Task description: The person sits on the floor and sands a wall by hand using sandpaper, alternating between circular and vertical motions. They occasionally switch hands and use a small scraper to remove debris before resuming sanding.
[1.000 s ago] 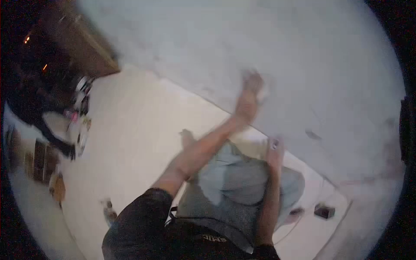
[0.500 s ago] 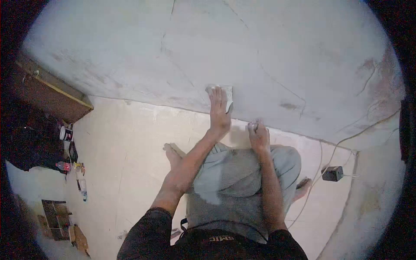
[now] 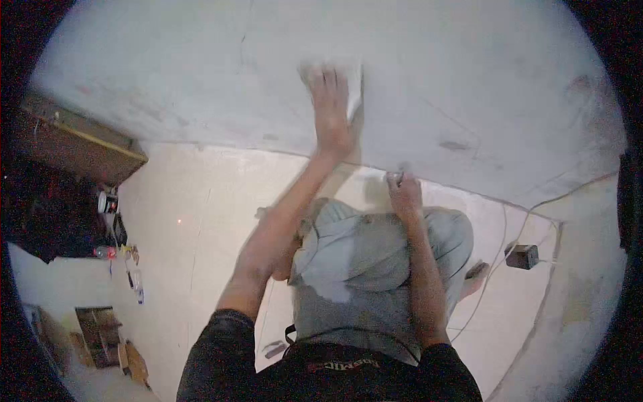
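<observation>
A person's left hand (image 3: 331, 114), fingers outstretched, holds a blurred pale sheet (image 3: 355, 82) against the wall (image 3: 469, 60). The right hand (image 3: 405, 195) curls near the wall's base, any contents too unclear to tell

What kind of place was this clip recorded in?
Probably an indoor room under repair: the wall that the left hand works at is patchy and stained, a small dark box with cables sits on the pale floor, and a white tub stands off to the left.
</observation>
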### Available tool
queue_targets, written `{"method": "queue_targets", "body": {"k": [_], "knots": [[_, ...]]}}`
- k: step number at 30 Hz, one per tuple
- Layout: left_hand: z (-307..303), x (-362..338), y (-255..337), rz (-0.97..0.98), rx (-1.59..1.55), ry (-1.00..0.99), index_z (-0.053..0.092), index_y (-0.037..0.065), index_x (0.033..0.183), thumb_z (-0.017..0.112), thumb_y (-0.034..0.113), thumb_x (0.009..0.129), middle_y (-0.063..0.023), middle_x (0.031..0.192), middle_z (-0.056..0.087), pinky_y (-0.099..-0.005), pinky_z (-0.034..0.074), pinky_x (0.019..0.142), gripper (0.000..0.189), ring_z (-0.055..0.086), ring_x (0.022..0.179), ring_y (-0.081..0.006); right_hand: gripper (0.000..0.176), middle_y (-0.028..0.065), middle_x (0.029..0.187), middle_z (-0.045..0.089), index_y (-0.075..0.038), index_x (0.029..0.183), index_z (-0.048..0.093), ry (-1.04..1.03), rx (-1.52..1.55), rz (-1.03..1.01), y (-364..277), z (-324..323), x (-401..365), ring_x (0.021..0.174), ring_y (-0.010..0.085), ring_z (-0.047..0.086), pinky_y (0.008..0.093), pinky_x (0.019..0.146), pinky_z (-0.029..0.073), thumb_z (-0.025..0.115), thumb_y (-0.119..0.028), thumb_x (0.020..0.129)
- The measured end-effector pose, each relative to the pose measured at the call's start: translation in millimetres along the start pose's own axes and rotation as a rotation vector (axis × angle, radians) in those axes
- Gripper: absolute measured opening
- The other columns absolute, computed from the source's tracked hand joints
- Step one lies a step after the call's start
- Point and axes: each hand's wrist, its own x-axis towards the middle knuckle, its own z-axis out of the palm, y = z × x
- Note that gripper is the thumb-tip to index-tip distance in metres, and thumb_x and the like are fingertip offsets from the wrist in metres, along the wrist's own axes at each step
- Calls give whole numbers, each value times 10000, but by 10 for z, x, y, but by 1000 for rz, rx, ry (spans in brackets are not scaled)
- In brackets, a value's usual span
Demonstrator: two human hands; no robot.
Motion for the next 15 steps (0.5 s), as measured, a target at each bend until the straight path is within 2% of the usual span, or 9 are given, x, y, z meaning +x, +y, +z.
{"method": "queue_targets", "body": {"k": [2,4,5,8,12,14,15], "knots": [[177,-841,119,-154,-43,-224,266,-33,1427,545,217,906,-251,1500,184,-547,160,1118,642,121,1392,-445,317,226,826,632,23,987,523,-181,65,137,-166,-168,-2,815,417,607,478,722,463,579,-274,891],[158,-1132,262,-222,-58,-296,263,-39,1425,536,201,911,-270,1487,197,-543,161,1120,629,124,1388,-453,315,228,814,629,26,965,527,-184,50,136,-85,-103,-12,810,420,606,483,723,461,578,-275,889],[187,-1062,248,-218,-61,-289,263,-39,1425,536,201,911,-270,1487,197,-543,161,1120,629,124,1388,-453,314,229,803,626,30,942,531,-213,37,127,-67,-74,11,805,424,604,488,724,459,578,-276,888],[108,-667,163,-128,-45,-161,296,-38,1411,550,134,873,-236,1494,215,-532,151,1127,619,149,1388,-439,304,216,803,631,28,903,538,-149,94,147,-155,-97,-2,792,419,608,491,726,460,581,-272,885],[-329,709,17,178,44,1,338,-6,1405,587,89,804,-196,1491,263,-522,156,1130,658,186,1393,-400,294,205,820,636,13,936,544,-162,33,98,-37,52,-28,811,407,614,479,735,470,586,-273,881],[-529,1196,66,210,50,9,340,3,1408,590,88,797,-197,1487,273,-522,157,1131,665,188,1394,-394,473,214,801,641,34,1161,486,-136,-20,43,-17,104,-56,831,413,606,498,767,466,527,-363,908],[-569,1341,68,241,55,27,290,8,1429,499,78,870,-188,1506,226,-505,117,1142,600,135,1410,-366,473,214,801,641,34,1161,486,-140,-22,43,-23,101,-44,831,413,606,498,767,466,527,-363,908]]}}
